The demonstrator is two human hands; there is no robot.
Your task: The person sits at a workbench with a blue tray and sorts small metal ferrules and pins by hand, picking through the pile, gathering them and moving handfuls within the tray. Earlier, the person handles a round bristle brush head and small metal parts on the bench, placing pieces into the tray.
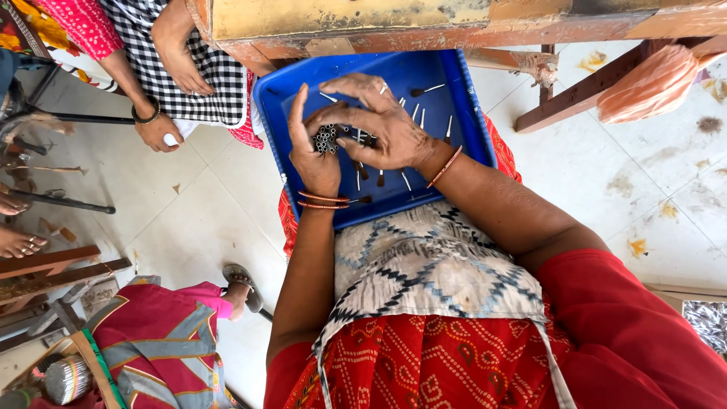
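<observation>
A blue plastic tray (462, 98) rests on my lap, with several thin metal pins with dark ends (428, 90) scattered in it. My left hand (314, 155) holds a bundle of small dark tubes (326, 138) upright, their open ends facing up. My right hand (379, 125) reaches across over the bundle, fingers touching its top and side. Both wrists wear thin orange bangles.
A worn wooden table edge (394, 23) runs above the tray. Another person in a checked cloth (182, 68) sits at upper left, hands resting on lap. A third person in a pink and grey garment (151, 341) sits at lower left, beside a round bundle of sticks (64, 379). A sandal (241, 280) lies on the tiled floor.
</observation>
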